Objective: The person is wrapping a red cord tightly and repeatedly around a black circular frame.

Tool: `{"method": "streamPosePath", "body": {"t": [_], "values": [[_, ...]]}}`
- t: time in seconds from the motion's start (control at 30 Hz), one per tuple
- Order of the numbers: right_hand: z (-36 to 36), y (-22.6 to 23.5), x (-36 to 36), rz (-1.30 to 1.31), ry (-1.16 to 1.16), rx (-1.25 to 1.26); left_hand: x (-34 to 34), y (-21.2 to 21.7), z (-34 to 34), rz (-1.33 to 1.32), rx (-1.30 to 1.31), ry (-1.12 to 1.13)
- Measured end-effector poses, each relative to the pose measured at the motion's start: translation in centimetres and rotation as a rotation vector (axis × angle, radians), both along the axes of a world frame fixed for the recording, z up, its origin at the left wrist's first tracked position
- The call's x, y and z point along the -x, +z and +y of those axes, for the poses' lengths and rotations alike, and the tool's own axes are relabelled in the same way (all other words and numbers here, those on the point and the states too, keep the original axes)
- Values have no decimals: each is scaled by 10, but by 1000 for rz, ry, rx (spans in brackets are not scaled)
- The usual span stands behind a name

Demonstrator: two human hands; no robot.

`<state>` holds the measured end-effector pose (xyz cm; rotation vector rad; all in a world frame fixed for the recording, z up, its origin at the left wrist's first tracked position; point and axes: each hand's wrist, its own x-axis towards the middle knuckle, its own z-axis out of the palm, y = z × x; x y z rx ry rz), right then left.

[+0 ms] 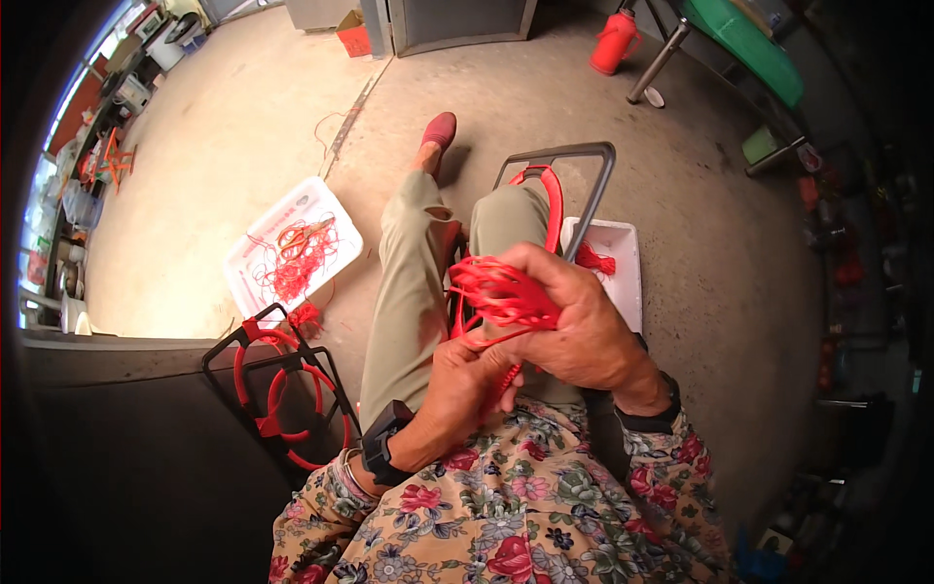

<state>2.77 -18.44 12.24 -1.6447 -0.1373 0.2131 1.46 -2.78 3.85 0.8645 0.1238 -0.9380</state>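
Observation:
A looped bundle of red cord [501, 292] is held above my lap, partly smeared by motion. My right hand [589, 326] is wrapped round its right end. Just below, my left hand [455, 382] pinches at the cord's lower strands, close against my right fingers. A short twisted red cord end [510, 378] hangs between the two hands. Beyond them, a dark grey metal frame [595, 185] with a red-wrapped ring [555, 200] stands at my right knee, its lower part hidden by my leg and hands.
A white tray [348, 234] with tangled red cord and what look like orange-handled scissors [297, 238] lies on the floor to the left. Nearer are black frames with red rings [277, 394]. A white bin [628, 258] stands right of my knee; a red thermos [613, 44] stands farther off.

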Motion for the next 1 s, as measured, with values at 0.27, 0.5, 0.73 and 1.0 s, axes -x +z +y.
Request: {"method": "streamPosePath", "body": {"t": [0.27, 0.5, 0.73, 1.0], "values": [[-21, 10, 32, -20, -58, 193, -1, 0, -32, -1036, -195, 127], [-57, 34, 57, 66, -118, 388, 5, -15, -65, -1222, -204, 152], [-92, 80, 100, 239, -519, 454, 8, -12, -60, -1419, -308, 36], [-133, 45, 141, 193, -678, 601, 13, -27, -36, -1674, -211, 66]]}}
